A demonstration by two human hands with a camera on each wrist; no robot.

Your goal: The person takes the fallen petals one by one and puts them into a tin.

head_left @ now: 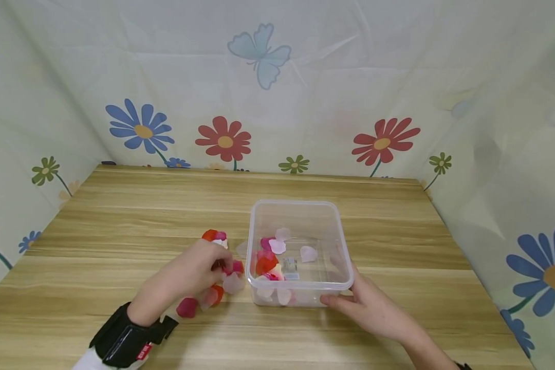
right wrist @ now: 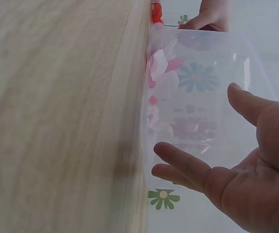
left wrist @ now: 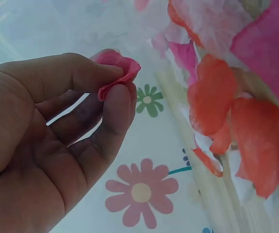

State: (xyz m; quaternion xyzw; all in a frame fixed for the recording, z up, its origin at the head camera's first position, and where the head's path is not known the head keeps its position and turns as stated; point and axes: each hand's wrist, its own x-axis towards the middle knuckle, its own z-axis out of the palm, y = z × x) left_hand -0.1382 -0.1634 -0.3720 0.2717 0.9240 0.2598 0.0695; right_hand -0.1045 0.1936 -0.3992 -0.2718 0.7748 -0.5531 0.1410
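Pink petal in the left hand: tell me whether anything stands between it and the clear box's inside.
Yes: the left wall of the clear box stands between the pink petal and the inside. Loose petals also lie on the table between the left hand and that wall. No lid shows over the open top.

I'm at a screened-off work spot: pale sheeting, printed with daisy-like flowers and a blue butterfly, closes in my wood-grain table at the back and both sides. Whether a home or a studio lies beyond it, I cannot tell.
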